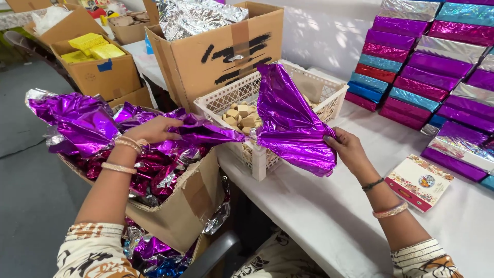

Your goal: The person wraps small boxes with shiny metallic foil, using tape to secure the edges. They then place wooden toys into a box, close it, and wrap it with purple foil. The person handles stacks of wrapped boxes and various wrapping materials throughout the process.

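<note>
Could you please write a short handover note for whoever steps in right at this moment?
Left hand: gripping one end of the purple foil sheet above the cardboard box of foil.
Right hand: pinching the sheet's other edge over the white table.
White basket of small tan blocks sits behind the sheet.
Done: wrapped boxes stacked at right.
Left: this sheet is not yet spread flat; a printed box lies unwrapped.

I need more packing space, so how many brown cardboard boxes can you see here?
5, though more may be hidden: the foil-filled box under the left hand, the big marked box behind the basket, and three at top left.
</note>
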